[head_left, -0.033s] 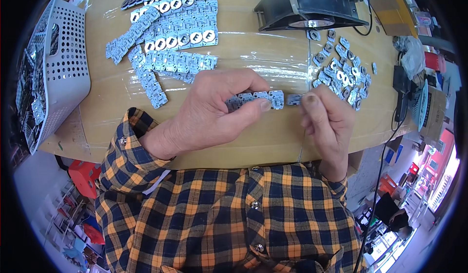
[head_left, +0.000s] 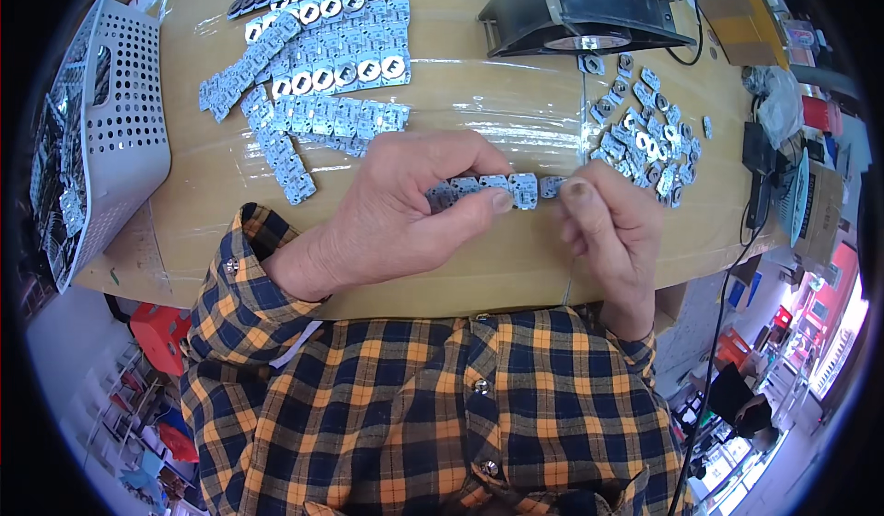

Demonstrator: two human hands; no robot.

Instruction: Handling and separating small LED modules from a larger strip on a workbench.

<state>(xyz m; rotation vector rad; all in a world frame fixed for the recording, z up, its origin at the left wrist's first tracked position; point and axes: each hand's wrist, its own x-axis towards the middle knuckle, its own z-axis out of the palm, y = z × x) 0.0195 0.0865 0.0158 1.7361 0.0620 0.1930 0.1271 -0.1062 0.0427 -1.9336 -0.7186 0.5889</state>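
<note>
My left hand (head_left: 419, 208) is closed round a short row of small silver-grey metal pieces (head_left: 523, 190), thumb in front and fingers behind. The row's right end sticks out past the thumb tip; its left part is hidden by the hand. Just right of that end, my right hand (head_left: 608, 221) pinches one small metal piece (head_left: 551, 187) between thumb and forefinger. Only its left part shows, and it appears to be slightly apart from the row.
Rows of joined metal pieces (head_left: 345, 115) lie at the far left of the table (head_left: 497, 267). Loose pieces (head_left: 645, 139) are heaped at right, below a black fan (head_left: 589, 10). A white perforated basket (head_left: 129, 139) filled with metal parts stands at left. A black cable (head_left: 714, 350) hangs at right.
My right hand has moved slightly left with its piece, so the gap to the row is narrower. The left hand has hardly moved.
</note>
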